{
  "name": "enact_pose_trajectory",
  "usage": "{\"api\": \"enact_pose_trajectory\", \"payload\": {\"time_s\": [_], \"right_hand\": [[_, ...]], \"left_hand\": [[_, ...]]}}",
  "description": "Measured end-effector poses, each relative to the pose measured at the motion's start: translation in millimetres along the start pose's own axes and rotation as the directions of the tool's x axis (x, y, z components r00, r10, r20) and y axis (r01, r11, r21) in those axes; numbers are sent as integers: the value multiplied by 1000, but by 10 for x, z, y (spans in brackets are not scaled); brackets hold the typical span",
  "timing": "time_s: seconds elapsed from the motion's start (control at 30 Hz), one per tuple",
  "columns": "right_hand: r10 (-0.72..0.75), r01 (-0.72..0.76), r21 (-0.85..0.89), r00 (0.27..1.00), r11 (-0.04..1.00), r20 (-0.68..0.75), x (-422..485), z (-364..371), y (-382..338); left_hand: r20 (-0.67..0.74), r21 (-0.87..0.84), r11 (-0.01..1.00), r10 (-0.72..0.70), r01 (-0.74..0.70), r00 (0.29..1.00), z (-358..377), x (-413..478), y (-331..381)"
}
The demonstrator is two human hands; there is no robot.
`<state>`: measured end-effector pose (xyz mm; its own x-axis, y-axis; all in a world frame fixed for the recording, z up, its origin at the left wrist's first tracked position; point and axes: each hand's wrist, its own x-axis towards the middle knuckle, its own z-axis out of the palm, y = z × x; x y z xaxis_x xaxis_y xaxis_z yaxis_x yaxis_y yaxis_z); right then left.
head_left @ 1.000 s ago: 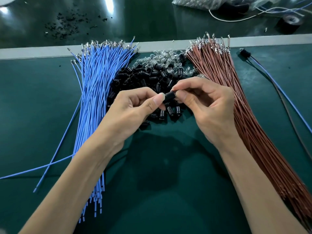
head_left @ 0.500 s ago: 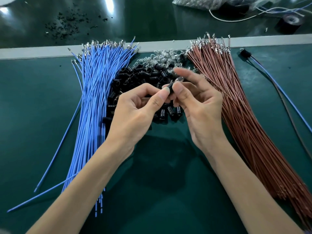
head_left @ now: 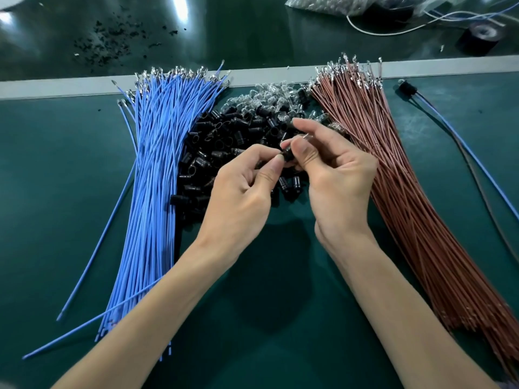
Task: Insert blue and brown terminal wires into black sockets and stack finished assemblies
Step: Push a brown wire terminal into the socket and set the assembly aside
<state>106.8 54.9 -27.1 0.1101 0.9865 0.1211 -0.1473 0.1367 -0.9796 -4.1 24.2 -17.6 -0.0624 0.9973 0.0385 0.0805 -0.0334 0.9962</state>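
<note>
On the green table (head_left: 56,192), a heap of black sockets (head_left: 213,141) lay in the middle. Both hands met just above the heap. The left hand (head_left: 238,197) and the right hand (head_left: 337,178) pinched the same one socket (head_left: 287,154) between thumb and fingertips, one hand at each side. This socket was held up in the air and touched nothing but the fingers. A tiny shiny bit showed by the right pointing finger, but it was too small to tell what it was.

A big bunch of blue wires (head_left: 157,169) lay just left of the heap and touched it. Their metal tips pointed away from the person, toward a grey strip (head_left: 56,88) that ran across the table. A few loose blue wires lay apart on the left side.

A big bunch of brown wires (head_left: 393,178) lay on the right of the heap, close beside the right hand. Little clear bulbs (head_left: 269,94) were piled at the far side of the heap, between the two bunches.

Far to the right, a finished piece (head_left: 405,87) lay alone, with a blue wire and a dark wire trailing from it.

Past the grey strip were black crumbs (head_left: 112,43), a roll of tape (head_left: 480,37), a plastic bag (head_left: 323,4) and a white wire (head_left: 393,32).
</note>
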Motion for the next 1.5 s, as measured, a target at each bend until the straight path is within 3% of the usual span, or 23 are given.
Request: {"api": "enact_pose_trajectory", "payload": {"time_s": [0.3, 0.6, 0.7, 1.0, 1.23, 1.33, 1.5], "right_hand": [[-48, 56, -56, 990, 997, 136, -44, 53, -4], [-38, 22, 77, 977, 997, 211, -59, 31, -39], [-24, 19, 22, 973, 1000, 230, -69, 40, -21], [-87, 91, -57, 994, 994, 72, -28, 52, -51], [49, -46, 112, 999, 993, -24, -50, 122, -33], [62, -53, 106, 995, 993, -84, -115, 178, -15], [143, -133, 129, 987, 983, -68, -118, 171, -27]], "left_hand": [[-49, 28, 999, 39, -38, 998, -37, -2, -16], [-88, 15, 992, 130, -129, 988, 17, -49, 36], [-108, 14, 988, 153, -153, 982, 16, -43, 48], [-63, 11, 989, 147, -146, 987, 66, -9, 23], [-94, 55, 991, 124, -119, 988, 88, -1, -3], [-119, 145, 985, 112, -94, 987, 80, -2, -21], [-159, 197, 978, 100, -68, 982, 66, -41, -39]]}}
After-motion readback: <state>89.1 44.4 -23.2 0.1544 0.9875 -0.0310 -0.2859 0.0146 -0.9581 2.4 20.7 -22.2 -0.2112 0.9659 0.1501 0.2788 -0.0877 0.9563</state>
